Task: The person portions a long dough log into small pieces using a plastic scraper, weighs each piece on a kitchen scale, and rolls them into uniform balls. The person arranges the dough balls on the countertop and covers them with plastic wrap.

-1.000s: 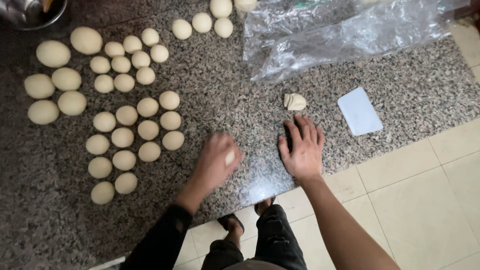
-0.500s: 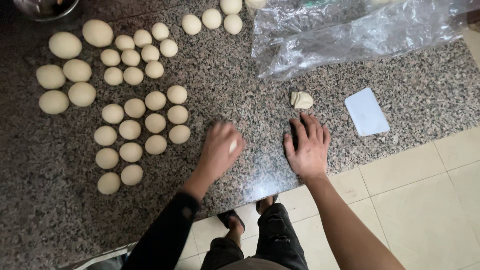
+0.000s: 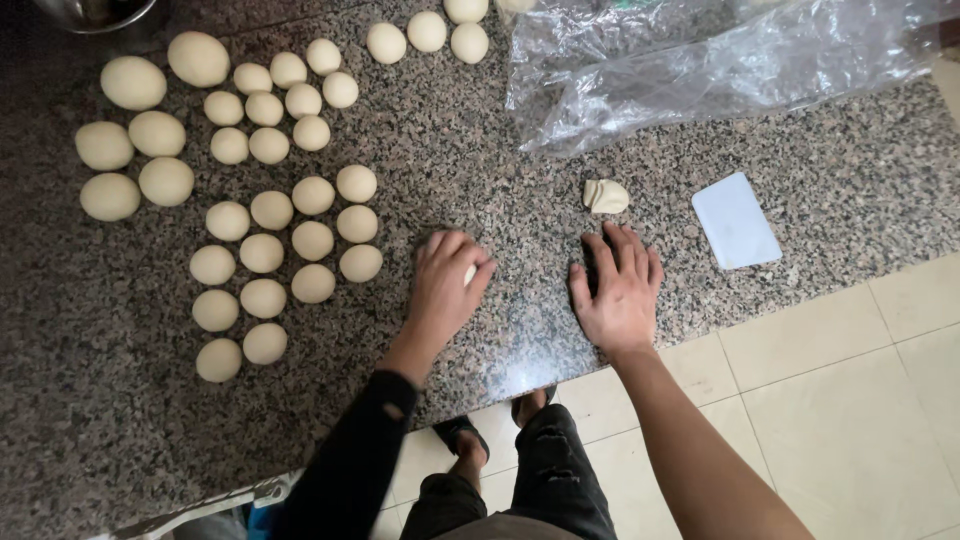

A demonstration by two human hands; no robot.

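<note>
My left hand (image 3: 447,283) is cupped palm-down over a small dough ball (image 3: 469,274) on the speckled granite counter (image 3: 500,160); only a sliver of the dough shows between the fingers. My right hand (image 3: 617,288) lies flat on the counter with fingers spread, holding nothing. A small rough lump of dough (image 3: 605,196) sits just beyond the right hand's fingertips. To the left, several rolled dough balls (image 3: 312,240) lie in rows, with larger balls (image 3: 156,133) further left.
A crumpled clear plastic sheet (image 3: 700,60) covers the counter's far right. A white plastic scraper card (image 3: 736,220) lies right of my right hand. A metal bowl (image 3: 95,12) sits at the far left corner. Tiled floor (image 3: 850,400) lies below the counter edge.
My left hand has shifted slightly over the dough ball it covers. The view has moved a little; my right hand stays flat in place.
</note>
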